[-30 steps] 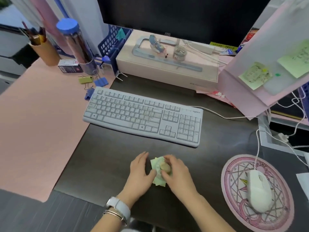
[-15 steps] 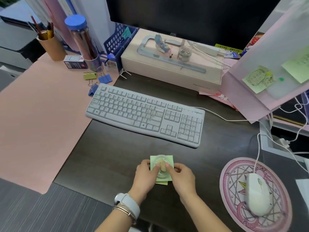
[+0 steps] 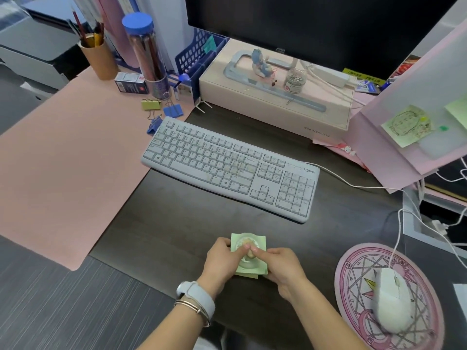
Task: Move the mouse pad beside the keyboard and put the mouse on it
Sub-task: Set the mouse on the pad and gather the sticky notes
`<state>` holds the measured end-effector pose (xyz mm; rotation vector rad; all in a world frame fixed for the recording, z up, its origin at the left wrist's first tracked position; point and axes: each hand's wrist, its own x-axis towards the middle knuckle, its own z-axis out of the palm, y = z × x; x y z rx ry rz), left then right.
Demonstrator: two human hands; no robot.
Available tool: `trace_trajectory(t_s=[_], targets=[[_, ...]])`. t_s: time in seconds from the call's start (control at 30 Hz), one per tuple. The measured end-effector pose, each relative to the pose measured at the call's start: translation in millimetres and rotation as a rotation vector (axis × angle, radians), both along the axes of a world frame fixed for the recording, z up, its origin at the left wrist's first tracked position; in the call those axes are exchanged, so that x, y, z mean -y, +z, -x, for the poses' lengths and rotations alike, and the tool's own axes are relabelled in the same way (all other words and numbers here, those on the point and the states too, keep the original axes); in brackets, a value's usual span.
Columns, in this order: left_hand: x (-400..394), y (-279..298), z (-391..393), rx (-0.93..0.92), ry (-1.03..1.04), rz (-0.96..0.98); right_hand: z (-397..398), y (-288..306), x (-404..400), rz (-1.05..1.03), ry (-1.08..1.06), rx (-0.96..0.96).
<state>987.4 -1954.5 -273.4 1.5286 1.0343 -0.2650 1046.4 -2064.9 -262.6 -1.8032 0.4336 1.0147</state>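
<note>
A round pink mouse pad (image 3: 358, 286) with a star pattern lies at the near right of the dark desk. A white corded mouse (image 3: 394, 301) rests on it. The pale grey keyboard (image 3: 227, 168) sits mid-desk, set at a slant. In front of the keyboard, my left hand (image 3: 222, 258) and my right hand (image 3: 283, 269) both hold a small green sticky-note pad (image 3: 249, 263) with a small round clear thing on top, thumbs pressing on it. Both hands are well left of the mouse pad.
A pink desk mat (image 3: 63, 160) covers the left side. A pale box (image 3: 275, 97) with small items stands under the monitor. Binder clips (image 3: 161, 109), a pen cup (image 3: 97, 56) and a tall jar (image 3: 146, 51) sit behind. A pink folder (image 3: 404, 109) and white cables (image 3: 404, 218) crowd the right.
My hands have spread the green note pad flat and shifted their grip on it; the view has moved slightly left. Mouse and mouse pad have not moved.
</note>
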Motion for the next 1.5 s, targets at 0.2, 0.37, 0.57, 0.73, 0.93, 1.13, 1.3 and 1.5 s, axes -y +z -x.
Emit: trace_trajectory(t_s=[0.2, 0.37, 0.57, 0.73, 0.93, 1.13, 1.3, 1.5], targets=[[-3, 5, 7, 0.067, 0.118, 0.149, 7, -1, 2, -0.101, -0.084, -0.055], [-31, 21, 29, 0.208, 0.381, 0.304, 6, 17, -38, -0.195, 0.02, -0.016], [-114, 40, 65, 0.301, 0.603, 0.149, 24, 34, -143, -0.318, 0.217, 0.013], [-209, 45, 103, 0.362, 0.729, 0.085, 54, 42, -252, -0.419, 0.284, -0.088], [-346, 37, 150, 0.349, 0.649, 0.005, 104, 31, -385, -0.467, 0.338, -0.072], [-462, 32, 170, 0.3, 0.524, -0.049, 141, 20, -495, -0.368, 0.187, -0.019], [-513, 21, 169, 0.256, 0.48, -0.045, 147, 16, -542, -0.313, 0.15, 0.014], [-551, 15, 161, 0.224, 0.359, -0.087, 142, 1, -570, -0.206, 0.189, 0.118]])
